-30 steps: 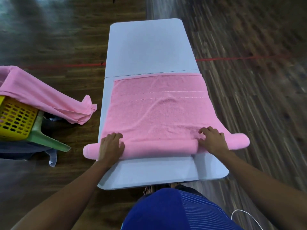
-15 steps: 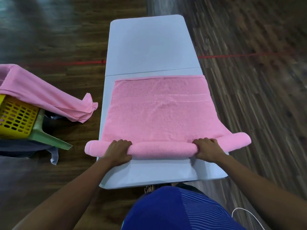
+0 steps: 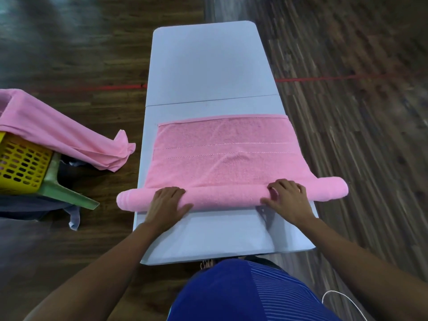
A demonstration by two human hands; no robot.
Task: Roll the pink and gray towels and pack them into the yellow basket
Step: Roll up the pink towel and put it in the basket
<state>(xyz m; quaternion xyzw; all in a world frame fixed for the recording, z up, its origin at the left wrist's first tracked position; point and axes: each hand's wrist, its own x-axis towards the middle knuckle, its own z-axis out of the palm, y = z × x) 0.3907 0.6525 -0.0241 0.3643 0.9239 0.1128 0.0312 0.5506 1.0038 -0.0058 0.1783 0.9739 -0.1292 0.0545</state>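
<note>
Rolling is under way on the pink towel [image 3: 222, 158], and I judge it less than half done. A thick roll lies across the near part of the white surface [image 3: 208, 66], its ends jutting past both side edges. The left hand [image 3: 165, 202] rests flat on top of the roll, its fingers [image 3: 171, 192] straight and close together, pressing down. The right hand [image 3: 288, 200] grips the roll, its fingers [image 3: 284, 184] bent over the top and the thumb stretched along the near side. Beyond both sets of fingers, the rest of the towel lies flat and unrolled.

Well to the left of the left fingers, down by the floor, the yellow basket [image 3: 20, 165] sits on a green stool [image 3: 62, 188]. A second pink towel [image 3: 58, 137] hangs loose over the basket's rim, unrolled. No rolled towel shows in the basket, though most of it is out of view. I cannot pick out a gray towel with certainty. Left to do, as I read it: finish this roll, pack it, then roll and pack the others.
</note>
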